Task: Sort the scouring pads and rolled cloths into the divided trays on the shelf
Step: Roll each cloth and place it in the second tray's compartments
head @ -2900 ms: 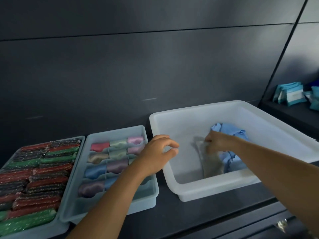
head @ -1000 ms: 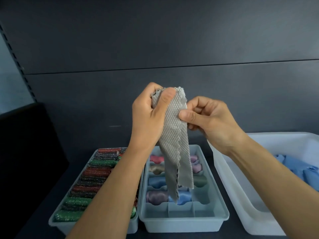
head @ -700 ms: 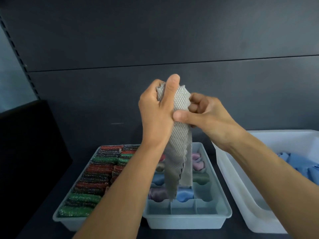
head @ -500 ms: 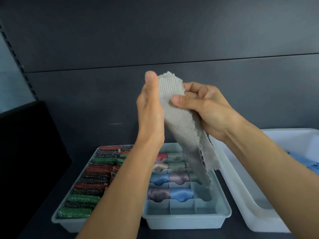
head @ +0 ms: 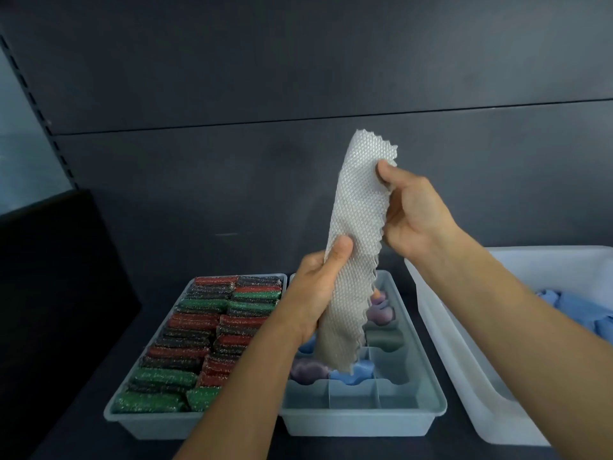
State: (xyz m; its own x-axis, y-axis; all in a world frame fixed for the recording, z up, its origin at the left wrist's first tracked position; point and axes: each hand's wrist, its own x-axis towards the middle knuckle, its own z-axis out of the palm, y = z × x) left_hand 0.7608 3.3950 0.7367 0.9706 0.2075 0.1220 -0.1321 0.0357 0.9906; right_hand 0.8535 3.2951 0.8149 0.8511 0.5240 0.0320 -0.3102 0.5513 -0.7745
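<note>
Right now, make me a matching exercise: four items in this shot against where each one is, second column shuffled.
Things
1. grey cloth
2. scouring pads
3. blue cloths
4. rolled cloths

Places
A. in the white tub, far right
B. held up by the left hand and right hand
C. packed in the left tray
D. in compartments of the divided tray

Pairs: 1-B, 2-C, 3-A, 4-D
</note>
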